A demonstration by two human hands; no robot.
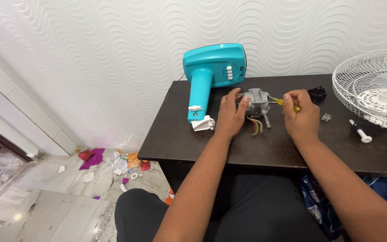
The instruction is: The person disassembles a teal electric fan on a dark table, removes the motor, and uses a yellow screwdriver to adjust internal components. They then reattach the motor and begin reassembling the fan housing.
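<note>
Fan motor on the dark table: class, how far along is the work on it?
Done: the motor lies out of the teal housing, and the white grille is off. In hand: left hand steadies the motor while right hand holds a yellow-handled screwdriver to it. Left: loose screws, knob.

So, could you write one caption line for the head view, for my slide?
Left hand steadies a grey fan motor on a dark table while the right hand holds a yellow-handled screwdriver against it.

The left hand (230, 115) covers the near side of the grey motor (257, 102). The right hand (300, 115) hides most of the yellow tool (278, 101), so its kind is not clear. The white fan grille (372, 85) is cut by the right edge. The small metal bits (326, 117) on the worktop (180, 134) are too small to tell.
</note>
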